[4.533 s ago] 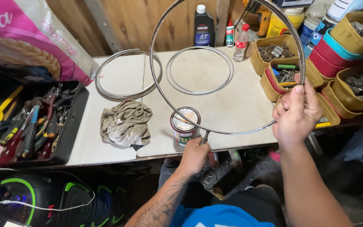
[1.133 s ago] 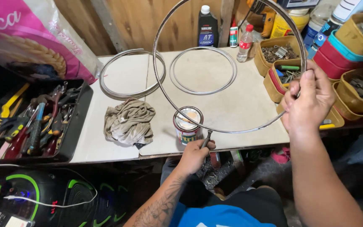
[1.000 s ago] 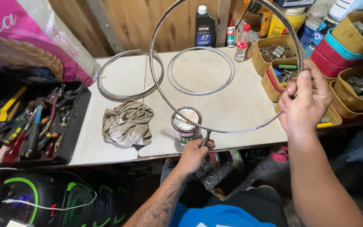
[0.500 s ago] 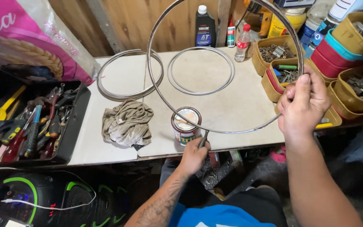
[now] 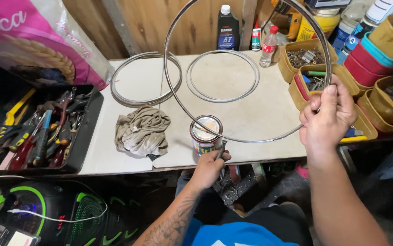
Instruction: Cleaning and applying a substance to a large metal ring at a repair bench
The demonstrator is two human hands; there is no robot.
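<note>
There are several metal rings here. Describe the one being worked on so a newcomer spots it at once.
Start at the white tabletop, where two metal rings lie flat. The one you want is the large metal ring raised above them, gripped at its rim by the right hand. It is the only one held upright.

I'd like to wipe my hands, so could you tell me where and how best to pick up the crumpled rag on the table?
Pinch the rag from above at its raised folds in the middle. It lies bunched and loose on the table, apart from the open can to its right and the flat rings behind it, so a top-down grab looks unobstructed.
</note>
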